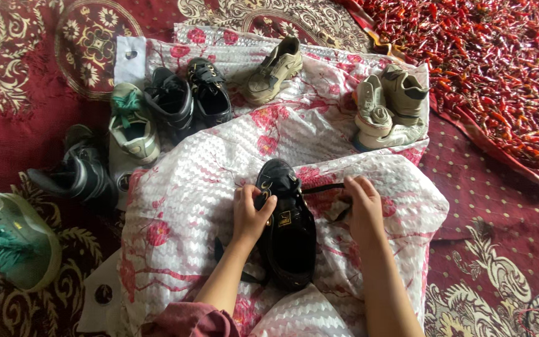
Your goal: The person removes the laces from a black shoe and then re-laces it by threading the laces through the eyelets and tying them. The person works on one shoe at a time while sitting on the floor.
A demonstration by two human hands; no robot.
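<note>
On the white sheet with pink flowers [207,187], near its front edge, lies a black shoe [288,231], toe toward the person. The left hand [249,215] grips the shoe's left side, fingers curled over the rim. The right hand [363,212] pinches a black lace [322,187] pulled taut from the shoe's upper part, just beside it on the right.

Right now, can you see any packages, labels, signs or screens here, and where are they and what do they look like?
No packages, signs or screens show.
Small label: on the tongue of the black shoe between the left hand and right hand; a little yellowish patch, too small to make out.
Round badge: on the heel of the grey-white shoe with green laces, at left on the white floral cloth; pale circle.
</note>
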